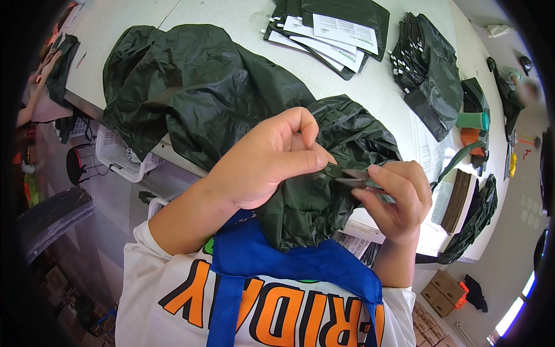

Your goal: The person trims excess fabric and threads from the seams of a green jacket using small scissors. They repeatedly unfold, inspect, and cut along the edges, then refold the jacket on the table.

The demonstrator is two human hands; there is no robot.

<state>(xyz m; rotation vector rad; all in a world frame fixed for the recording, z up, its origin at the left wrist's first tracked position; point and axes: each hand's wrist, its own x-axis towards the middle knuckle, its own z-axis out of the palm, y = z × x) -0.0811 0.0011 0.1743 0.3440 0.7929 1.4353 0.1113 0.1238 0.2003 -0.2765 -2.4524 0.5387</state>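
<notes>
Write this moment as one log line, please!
left hand: pinches dark green fabric | right hand: holds snips, blades apart near fabric | table: dark pouches, white papers

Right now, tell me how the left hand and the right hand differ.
The left hand pinches the dark green cloth; the right hand holds small snips. The left hand comes in on a slanting forearm, the right hand on a more upright one. Both hands are bare.
</notes>
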